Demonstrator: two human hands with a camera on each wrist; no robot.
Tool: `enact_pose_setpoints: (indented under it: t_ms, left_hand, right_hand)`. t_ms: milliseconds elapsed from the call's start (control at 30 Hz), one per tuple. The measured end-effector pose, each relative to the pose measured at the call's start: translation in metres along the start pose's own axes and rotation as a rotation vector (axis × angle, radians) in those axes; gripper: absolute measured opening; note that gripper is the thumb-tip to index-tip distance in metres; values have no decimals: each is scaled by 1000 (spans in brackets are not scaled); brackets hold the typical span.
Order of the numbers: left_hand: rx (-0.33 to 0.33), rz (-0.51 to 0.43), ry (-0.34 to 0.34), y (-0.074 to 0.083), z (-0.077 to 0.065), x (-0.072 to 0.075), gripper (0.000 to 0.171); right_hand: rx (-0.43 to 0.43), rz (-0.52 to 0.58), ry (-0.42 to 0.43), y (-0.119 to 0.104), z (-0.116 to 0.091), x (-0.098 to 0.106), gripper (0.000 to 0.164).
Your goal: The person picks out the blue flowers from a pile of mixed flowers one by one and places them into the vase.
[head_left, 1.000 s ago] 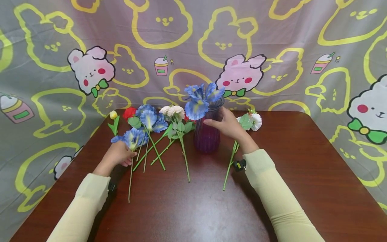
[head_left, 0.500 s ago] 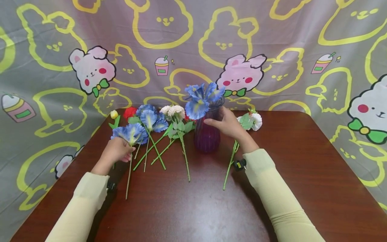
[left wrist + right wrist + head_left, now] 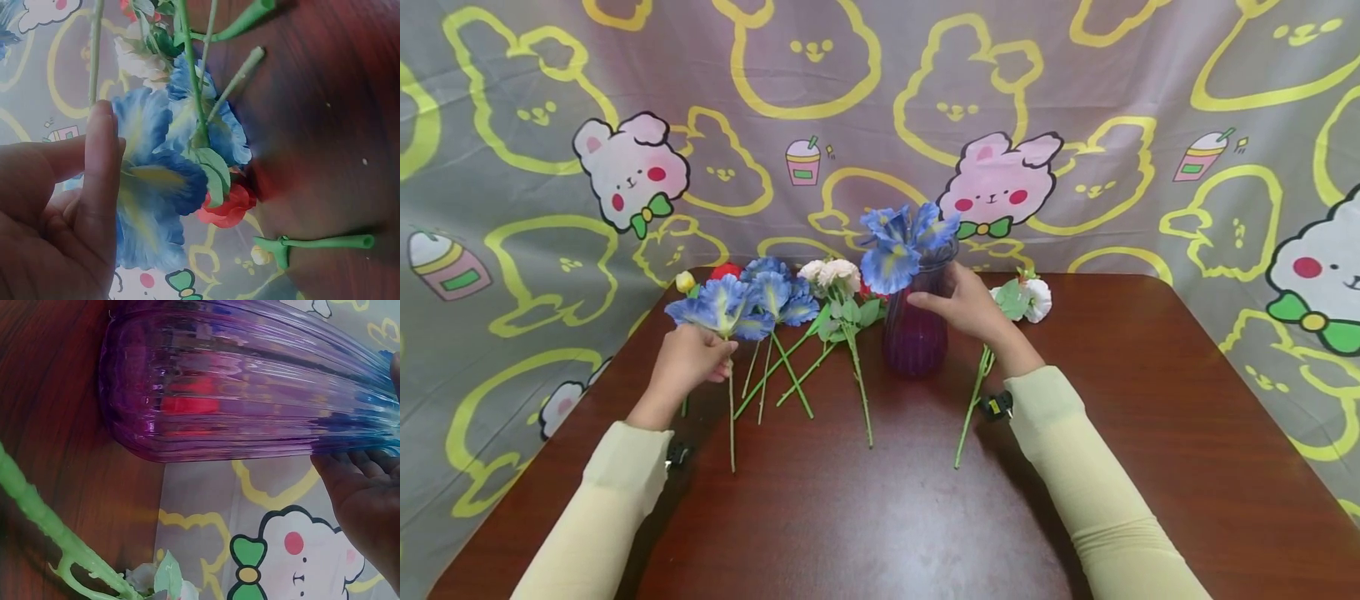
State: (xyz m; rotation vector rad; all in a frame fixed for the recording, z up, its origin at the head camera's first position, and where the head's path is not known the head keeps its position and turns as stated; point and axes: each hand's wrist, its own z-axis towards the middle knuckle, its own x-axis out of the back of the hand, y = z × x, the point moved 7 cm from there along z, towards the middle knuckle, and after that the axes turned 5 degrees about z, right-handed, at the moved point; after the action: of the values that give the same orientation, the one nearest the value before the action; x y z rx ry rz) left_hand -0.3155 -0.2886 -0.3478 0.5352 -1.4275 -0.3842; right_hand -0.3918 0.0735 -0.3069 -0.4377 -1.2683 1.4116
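Two hands gripping: left hand (image 3: 688, 360) blue flower (image 3: 718, 304); right hand (image 3: 973, 308) vase (image 3: 913, 337); red flower (image 3: 228, 206) clearest at left wrist

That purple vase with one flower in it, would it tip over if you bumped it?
Probably fairly easily: the purple vase is tall, narrow and ribbed, looks like clear thin plastic, so likely light. The blue flower leaning out makes it top-heavy. The right hand gripping its neck suggests it needs steadying.

1. Blue artificial flower (image 3: 718, 304) on a thin green stem, lifted upright, stem hanging down toward the tabletop
2. Purple ribbed glass vase (image 3: 913, 337) standing upright, one blue flower inside
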Motion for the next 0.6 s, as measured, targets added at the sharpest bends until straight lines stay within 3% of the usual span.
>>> enact_pose_setpoints:
  t_ms: [100, 367, 600]
  left_hand:
    - [-18, 0, 32, 5, 0, 2, 30]
    - [-59, -25, 97, 21, 1, 2, 29]
    - [-194, -82, 199, 49, 1, 3, 26]
  right_hand:
    - [2, 8, 3, 1, 1, 0, 59]
    - [14, 35, -9, -27, -6, -1, 52]
    - [6, 41, 7, -29, -7, -1, 50]
